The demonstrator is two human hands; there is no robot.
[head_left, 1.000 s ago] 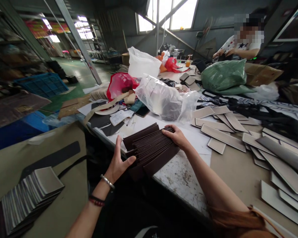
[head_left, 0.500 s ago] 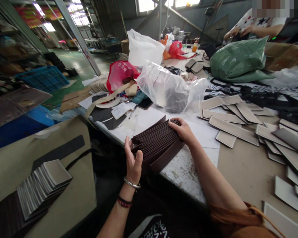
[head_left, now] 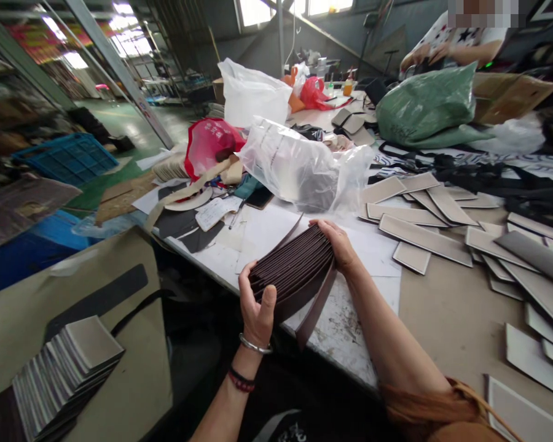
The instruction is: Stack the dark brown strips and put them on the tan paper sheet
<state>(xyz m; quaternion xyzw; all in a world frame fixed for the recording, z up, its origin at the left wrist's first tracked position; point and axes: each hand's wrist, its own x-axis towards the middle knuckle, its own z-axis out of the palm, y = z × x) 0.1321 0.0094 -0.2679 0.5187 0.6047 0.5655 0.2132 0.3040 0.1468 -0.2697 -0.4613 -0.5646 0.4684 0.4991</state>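
Observation:
Between my hands is a thick stack of dark brown strips (head_left: 292, 267), standing on edge over the near edge of the table. My left hand (head_left: 257, 307) is wrapped round its near left end, thumb on the near side. At the far right end my right hand (head_left: 338, 245) grips the stack, fingers over its top corner. One strip on the near side splays away from the others and hangs down over the table edge. Another at the far side stands slightly apart. What the strips are made of I cannot tell.
Loose beige panels (head_left: 426, 239) lie scattered over the table's right side. A clear plastic bag (head_left: 299, 166), a red bag (head_left: 212, 147) and a green bag (head_left: 428, 107) stand further back. Lower left, a stack of panels (head_left: 69, 368) rests on a beige surface. A co-worker (head_left: 461, 46) is across the table.
My left hand has closed in on the near end of the stack, from open fingers to a grip. The near strip has swung outward and down. The view has shifted slightly right.

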